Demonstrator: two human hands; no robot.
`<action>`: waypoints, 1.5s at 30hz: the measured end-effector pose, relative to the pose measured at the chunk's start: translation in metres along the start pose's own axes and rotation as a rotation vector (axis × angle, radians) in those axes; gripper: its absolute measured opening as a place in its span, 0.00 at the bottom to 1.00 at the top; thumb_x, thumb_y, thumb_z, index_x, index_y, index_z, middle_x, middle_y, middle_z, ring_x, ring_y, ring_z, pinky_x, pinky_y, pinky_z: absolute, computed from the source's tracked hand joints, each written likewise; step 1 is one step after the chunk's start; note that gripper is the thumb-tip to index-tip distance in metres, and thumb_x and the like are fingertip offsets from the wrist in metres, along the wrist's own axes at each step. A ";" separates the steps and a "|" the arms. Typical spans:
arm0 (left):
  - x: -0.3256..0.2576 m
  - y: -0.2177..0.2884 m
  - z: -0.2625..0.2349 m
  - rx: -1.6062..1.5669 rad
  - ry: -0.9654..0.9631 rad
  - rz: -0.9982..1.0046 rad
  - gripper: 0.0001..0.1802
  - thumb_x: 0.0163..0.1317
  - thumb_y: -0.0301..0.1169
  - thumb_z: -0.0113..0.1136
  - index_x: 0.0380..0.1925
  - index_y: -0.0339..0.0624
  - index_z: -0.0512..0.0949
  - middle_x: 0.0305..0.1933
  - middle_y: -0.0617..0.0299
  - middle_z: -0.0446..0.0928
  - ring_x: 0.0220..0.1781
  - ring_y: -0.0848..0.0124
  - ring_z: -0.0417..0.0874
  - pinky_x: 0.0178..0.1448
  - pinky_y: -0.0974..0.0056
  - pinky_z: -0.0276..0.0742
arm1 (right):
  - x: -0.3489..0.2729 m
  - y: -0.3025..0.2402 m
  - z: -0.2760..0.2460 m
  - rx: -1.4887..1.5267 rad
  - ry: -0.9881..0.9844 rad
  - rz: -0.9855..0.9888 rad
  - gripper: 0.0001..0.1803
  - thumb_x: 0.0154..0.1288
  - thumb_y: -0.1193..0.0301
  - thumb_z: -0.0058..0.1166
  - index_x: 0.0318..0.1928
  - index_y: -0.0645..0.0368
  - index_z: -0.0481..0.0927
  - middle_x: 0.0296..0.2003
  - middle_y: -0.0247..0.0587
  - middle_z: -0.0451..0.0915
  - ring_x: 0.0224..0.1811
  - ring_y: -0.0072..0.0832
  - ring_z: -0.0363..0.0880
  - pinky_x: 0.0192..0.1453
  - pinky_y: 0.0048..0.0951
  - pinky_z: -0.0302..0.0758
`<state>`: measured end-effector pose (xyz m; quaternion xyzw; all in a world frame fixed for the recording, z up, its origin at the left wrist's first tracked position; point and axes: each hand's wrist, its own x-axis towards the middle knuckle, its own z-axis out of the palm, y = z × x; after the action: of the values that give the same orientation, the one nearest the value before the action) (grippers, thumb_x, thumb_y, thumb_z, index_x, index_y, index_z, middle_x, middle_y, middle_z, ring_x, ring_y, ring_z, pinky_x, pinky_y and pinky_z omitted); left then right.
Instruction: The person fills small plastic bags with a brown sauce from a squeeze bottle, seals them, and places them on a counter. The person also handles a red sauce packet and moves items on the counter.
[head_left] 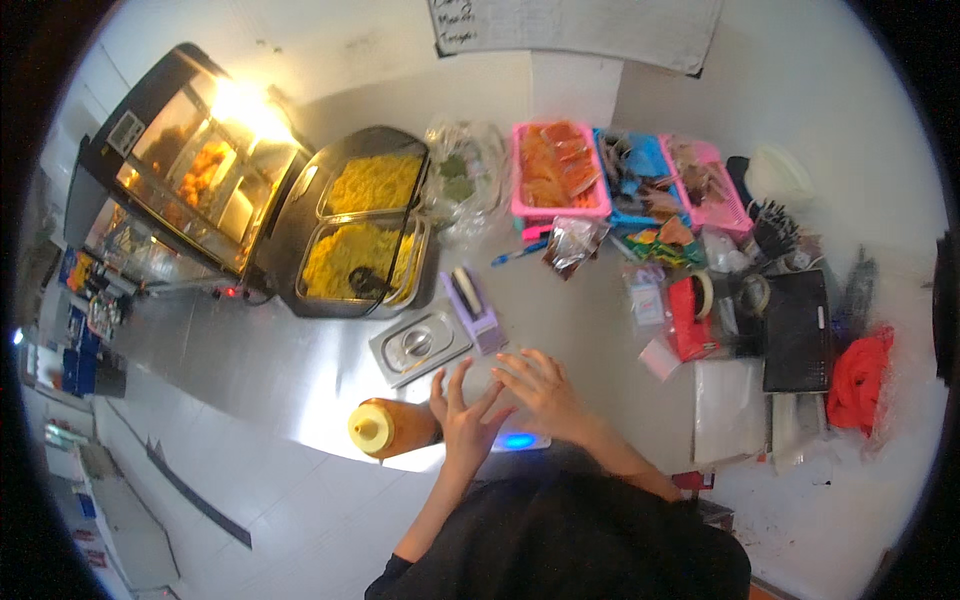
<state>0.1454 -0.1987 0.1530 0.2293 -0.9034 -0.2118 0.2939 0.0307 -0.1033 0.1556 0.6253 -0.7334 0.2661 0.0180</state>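
Head view, left hand (465,415): open, fingers spread, empty, above worktop (250,370).
Right hand (540,390): open, empty, just beside left.
Nearest: orange squeeze bottle (390,427), lying left of hands.
Beyond: lidded steel pan (420,343), purple box (472,308).
Trays (360,225): yellow food.
Pink basket (558,168): orange packets.

Two steel trays of yellow food (362,225), two pink plastic baskets (558,170), one blue plastic basket (640,185), one orange squeeze bottle (392,427).
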 end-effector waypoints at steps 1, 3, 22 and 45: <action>-0.004 -0.004 0.001 -0.060 0.004 0.022 0.15 0.31 0.28 0.65 0.26 0.52 0.77 0.48 0.59 0.64 0.53 0.54 0.56 0.53 0.56 0.54 | -0.001 0.005 0.002 0.053 -0.021 -0.007 0.29 0.38 0.65 0.57 0.47 0.53 0.66 0.47 0.39 0.65 0.53 0.41 0.57 0.54 0.40 0.56; -0.030 -0.017 0.008 -0.058 0.166 0.082 0.10 0.33 0.28 0.66 0.16 0.48 0.73 0.36 0.58 0.65 0.46 0.57 0.60 0.48 0.57 0.58 | -0.002 0.014 0.008 0.180 -0.067 -0.025 0.30 0.36 0.62 0.59 0.45 0.52 0.68 0.49 0.35 0.64 0.55 0.41 0.54 0.55 0.42 0.53; -0.048 -0.103 -0.087 -0.829 -0.758 -0.700 0.43 0.28 0.42 0.70 0.46 0.35 0.63 0.44 0.56 0.69 0.46 0.66 0.70 0.51 0.63 0.64 | -0.014 0.029 0.055 0.534 -0.237 0.260 0.26 0.30 0.63 0.63 0.39 0.42 0.74 0.53 0.39 0.56 0.57 0.45 0.45 0.59 0.44 0.45; -0.028 -0.043 -0.092 -0.466 -1.332 -1.099 0.38 0.38 0.47 0.62 0.46 0.32 0.64 0.42 0.53 0.69 0.44 0.65 0.71 0.49 0.65 0.63 | -0.015 0.029 0.067 0.562 -0.408 0.153 0.32 0.28 0.68 0.64 0.43 0.37 0.71 0.56 0.42 0.49 0.60 0.51 0.36 0.59 0.49 0.42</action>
<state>0.2356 -0.2412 0.1869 0.3938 -0.5833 -0.5902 -0.3954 0.0281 -0.1148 0.0822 0.5892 -0.6647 0.3278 -0.3217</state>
